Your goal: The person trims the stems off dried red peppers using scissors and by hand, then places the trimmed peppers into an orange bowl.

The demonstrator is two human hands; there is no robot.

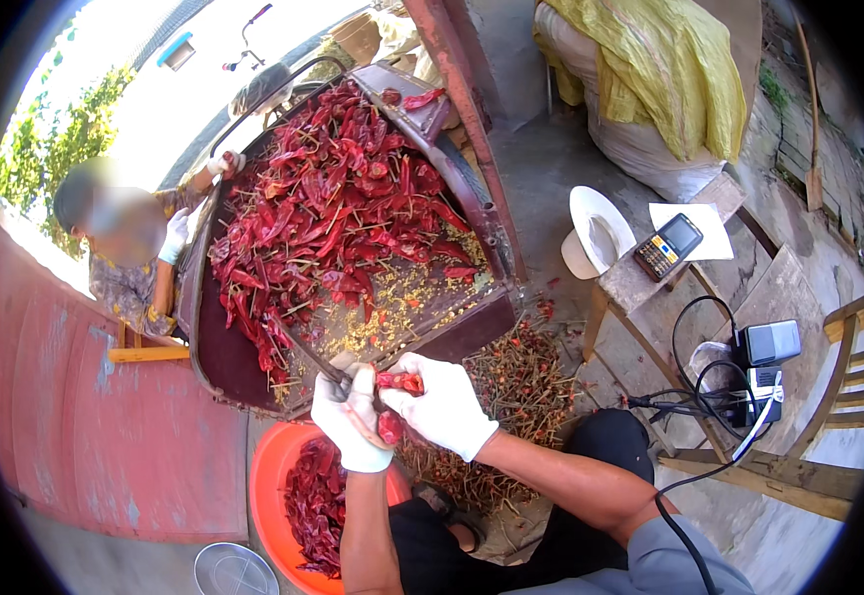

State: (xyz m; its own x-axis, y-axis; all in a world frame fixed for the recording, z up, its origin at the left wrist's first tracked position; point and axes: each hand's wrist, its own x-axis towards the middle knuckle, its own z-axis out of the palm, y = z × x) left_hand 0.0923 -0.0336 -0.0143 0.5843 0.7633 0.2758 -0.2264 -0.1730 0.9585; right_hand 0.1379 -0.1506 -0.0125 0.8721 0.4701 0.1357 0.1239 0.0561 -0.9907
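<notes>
In a white glove, my left hand (349, 420) grips a long-bladed metal tool (313, 355), perhaps shears; its grip is largely hidden. The blade points away over the near edge of the cart bed (432, 327). My right hand (439, 401), also gloved, pinches a dried red chili pepper (401, 382) close beside the left. Another red chili piece (390, 428) shows against the left palm. Beyond both hands, a large heap of dried red chilies (335, 201) with stems fills much of the cart bed, with yellow seeds (372, 320) scattered at its near side.
An orange tub (264, 483) of chilies (317, 502) stands below my left hand. Cut stems (521, 379) cover the floor at right. A gloved co-worker (134, 253) sits across the cart. A wooden bench (629, 286) holds a calculator-like device (668, 246); black cables (689, 387) hang nearby.
</notes>
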